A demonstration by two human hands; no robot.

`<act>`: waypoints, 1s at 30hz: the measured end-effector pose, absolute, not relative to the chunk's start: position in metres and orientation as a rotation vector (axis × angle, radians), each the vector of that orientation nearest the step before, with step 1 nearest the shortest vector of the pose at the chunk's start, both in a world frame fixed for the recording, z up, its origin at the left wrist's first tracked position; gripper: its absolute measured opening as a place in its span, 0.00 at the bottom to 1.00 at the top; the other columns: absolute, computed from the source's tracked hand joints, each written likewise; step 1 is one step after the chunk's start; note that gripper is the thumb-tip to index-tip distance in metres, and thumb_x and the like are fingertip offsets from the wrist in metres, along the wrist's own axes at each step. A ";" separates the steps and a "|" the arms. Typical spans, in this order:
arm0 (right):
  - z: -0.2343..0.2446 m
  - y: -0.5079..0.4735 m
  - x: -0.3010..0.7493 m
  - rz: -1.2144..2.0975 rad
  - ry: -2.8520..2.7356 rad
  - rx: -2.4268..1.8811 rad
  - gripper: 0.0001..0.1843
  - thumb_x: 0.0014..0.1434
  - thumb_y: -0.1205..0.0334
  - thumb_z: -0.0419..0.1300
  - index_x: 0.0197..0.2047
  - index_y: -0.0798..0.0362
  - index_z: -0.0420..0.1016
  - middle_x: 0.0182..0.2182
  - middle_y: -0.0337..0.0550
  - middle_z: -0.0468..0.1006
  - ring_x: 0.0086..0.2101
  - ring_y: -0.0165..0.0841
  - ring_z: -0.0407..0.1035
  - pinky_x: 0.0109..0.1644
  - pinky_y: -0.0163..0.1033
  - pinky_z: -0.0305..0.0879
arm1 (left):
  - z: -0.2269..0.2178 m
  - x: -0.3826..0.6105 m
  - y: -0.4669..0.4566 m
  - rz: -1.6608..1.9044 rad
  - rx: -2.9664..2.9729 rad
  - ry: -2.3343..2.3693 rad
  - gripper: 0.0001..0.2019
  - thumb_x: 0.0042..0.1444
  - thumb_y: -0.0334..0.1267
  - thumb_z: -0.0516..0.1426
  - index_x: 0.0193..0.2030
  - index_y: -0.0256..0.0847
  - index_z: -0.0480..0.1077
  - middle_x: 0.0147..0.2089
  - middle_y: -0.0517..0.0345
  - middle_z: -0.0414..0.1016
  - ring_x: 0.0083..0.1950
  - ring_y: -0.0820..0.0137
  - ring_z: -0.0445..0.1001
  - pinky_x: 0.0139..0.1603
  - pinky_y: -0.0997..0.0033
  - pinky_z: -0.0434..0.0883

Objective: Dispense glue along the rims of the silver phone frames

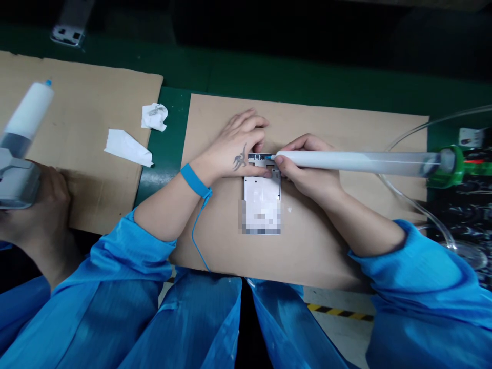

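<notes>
A silvery phone frame (pixel 262 197) lies flat on a sheet of cardboard (pixel 307 256) in front of me. My left hand (pixel 234 146) rests palm down on the frame's top left corner, fingers curled and pressed on it, a blue wrist strap (pixel 195 180) round the wrist. My right hand (pixel 305 169) pinches the front of a long white dispensing syringe (pixel 357 161). Its blue tip (pixel 269 157) touches the top edge of the frame, and its green end cap (pixel 449 165) points right.
A co-worker's hand (pixel 36 210) at the left holds another white syringe (pixel 26 115) over a second cardboard sheet (pixel 84 102). Two crumpled white tissues (pixel 128 147) lie there. A clear hose (pixel 415 205) loops at the right. A second frame (pixel 69 35) sits on the green belt behind.
</notes>
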State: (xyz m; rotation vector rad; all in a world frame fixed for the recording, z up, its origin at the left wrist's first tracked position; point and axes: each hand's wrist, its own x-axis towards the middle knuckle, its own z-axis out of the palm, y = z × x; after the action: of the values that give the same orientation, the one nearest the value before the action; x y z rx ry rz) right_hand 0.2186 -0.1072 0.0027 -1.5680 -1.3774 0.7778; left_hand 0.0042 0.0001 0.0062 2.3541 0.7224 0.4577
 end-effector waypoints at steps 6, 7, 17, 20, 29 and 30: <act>0.004 -0.108 0.220 0.788 -1.382 -1.560 0.15 0.57 0.50 0.78 0.36 0.44 0.77 0.32 0.42 0.83 0.30 0.41 0.76 0.32 0.47 0.70 | 0.002 0.004 0.002 0.478 2.372 0.697 0.28 0.50 0.61 0.79 0.39 0.44 0.73 0.76 0.42 0.74 0.89 0.34 0.55 0.88 0.30 0.56; 0.004 -0.108 0.220 0.781 -1.390 -1.550 0.15 0.57 0.50 0.77 0.36 0.44 0.77 0.31 0.42 0.83 0.29 0.40 0.76 0.31 0.47 0.69 | 0.000 0.004 0.003 0.477 2.380 0.692 0.28 0.51 0.61 0.79 0.39 0.45 0.73 0.76 0.43 0.74 0.89 0.34 0.55 0.88 0.30 0.56; -0.001 -0.107 0.224 0.729 -1.453 -1.490 0.14 0.59 0.52 0.76 0.36 0.48 0.77 0.31 0.40 0.83 0.29 0.35 0.76 0.33 0.42 0.70 | -0.004 0.005 0.004 0.454 2.431 0.708 0.28 0.51 0.58 0.80 0.40 0.45 0.72 0.77 0.46 0.73 0.89 0.38 0.55 0.89 0.35 0.55; -0.001 -0.107 0.224 0.747 -1.452 -1.490 0.13 0.59 0.53 0.76 0.37 0.47 0.78 0.31 0.39 0.82 0.29 0.36 0.76 0.33 0.42 0.70 | -0.003 0.005 0.003 0.448 2.437 0.713 0.28 0.52 0.59 0.79 0.40 0.44 0.72 0.77 0.45 0.73 0.89 0.38 0.55 0.89 0.35 0.55; -0.003 -0.107 0.224 0.732 -1.450 -1.496 0.13 0.59 0.54 0.76 0.37 0.48 0.77 0.30 0.39 0.81 0.28 0.35 0.74 0.31 0.41 0.67 | -0.002 0.004 0.004 0.449 2.441 0.705 0.28 0.52 0.60 0.79 0.40 0.45 0.72 0.77 0.45 0.73 0.89 0.37 0.55 0.88 0.31 0.56; -0.003 -0.107 0.224 0.732 -1.454 -1.496 0.13 0.60 0.55 0.76 0.37 0.48 0.77 0.30 0.39 0.81 0.28 0.35 0.73 0.31 0.41 0.67 | -0.002 0.004 0.004 0.449 2.440 0.706 0.28 0.52 0.60 0.79 0.40 0.45 0.72 0.77 0.45 0.73 0.89 0.37 0.55 0.88 0.32 0.56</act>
State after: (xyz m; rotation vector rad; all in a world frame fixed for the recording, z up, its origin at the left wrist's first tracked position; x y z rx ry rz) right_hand 0.2237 -0.1074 -0.0031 -1.4957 -1.4535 0.7321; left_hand 0.0041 0.0043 -0.0019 2.4399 0.7064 0.4490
